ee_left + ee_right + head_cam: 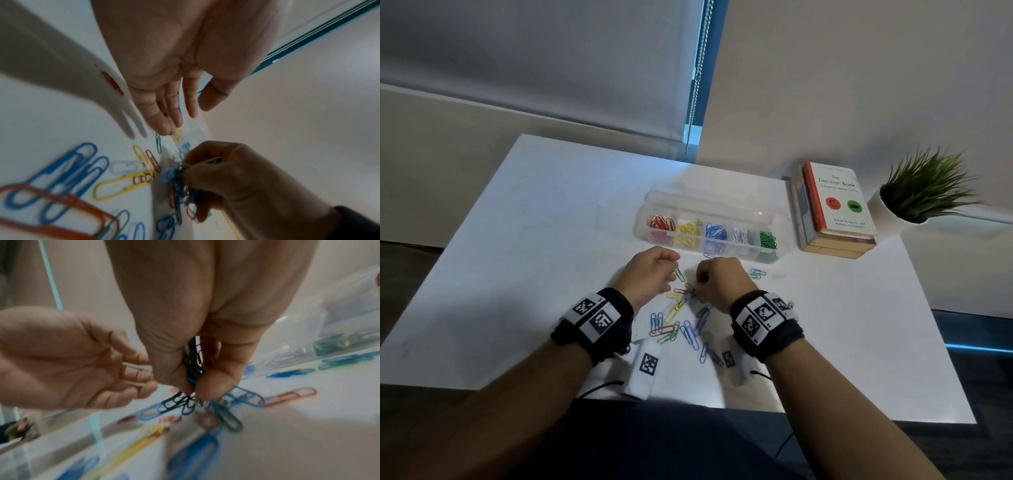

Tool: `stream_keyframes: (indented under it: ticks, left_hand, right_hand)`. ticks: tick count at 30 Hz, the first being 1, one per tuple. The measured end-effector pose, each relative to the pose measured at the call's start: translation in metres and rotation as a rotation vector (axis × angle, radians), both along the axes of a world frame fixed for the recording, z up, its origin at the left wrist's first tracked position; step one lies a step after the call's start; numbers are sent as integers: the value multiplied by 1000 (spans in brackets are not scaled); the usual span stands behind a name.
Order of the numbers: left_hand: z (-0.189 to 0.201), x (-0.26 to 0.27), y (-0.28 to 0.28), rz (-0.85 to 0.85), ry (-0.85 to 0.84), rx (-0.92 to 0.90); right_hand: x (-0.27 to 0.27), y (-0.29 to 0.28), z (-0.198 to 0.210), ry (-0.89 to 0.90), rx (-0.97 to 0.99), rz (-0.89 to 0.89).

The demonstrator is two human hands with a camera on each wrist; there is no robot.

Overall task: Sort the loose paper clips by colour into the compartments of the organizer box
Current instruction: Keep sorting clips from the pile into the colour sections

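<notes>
The left hand (164, 68) hangs loose-fingered at nine o'clock of the loose clips (681, 325). The right hand (205, 321) at three o'clock pinches a clip bunch (193, 369). The box (709, 226) sits at twelve o'clock.

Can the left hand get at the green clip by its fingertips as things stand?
Probably yes. The left hand is open, holds nothing, and the green clip lies bare on the table just past its fingertips. The right hand, gripping a clip bunch, sits off to the side.
</notes>
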State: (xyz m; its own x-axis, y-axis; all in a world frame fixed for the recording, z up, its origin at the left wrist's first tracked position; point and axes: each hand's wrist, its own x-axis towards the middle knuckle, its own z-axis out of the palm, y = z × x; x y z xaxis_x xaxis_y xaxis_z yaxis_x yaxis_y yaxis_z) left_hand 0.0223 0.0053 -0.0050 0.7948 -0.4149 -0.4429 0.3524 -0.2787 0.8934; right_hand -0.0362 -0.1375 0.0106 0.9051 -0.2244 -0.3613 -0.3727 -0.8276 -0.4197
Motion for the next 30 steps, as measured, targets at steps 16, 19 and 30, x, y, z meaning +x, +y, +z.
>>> stream_keyframes:
  ticks: [16, 19, 30]
  left_hand:
    - [46, 3, -24, 236, 791, -719]
    - [43, 8, -25, 273, 819, -751]
    - [47, 17, -28, 245, 772, -939]
  right_hand:
    - [17, 23, 83, -204, 151, 137]
    - [20, 22, 88, -208, 84, 191]
    - [29, 0, 102, -354, 73, 118]
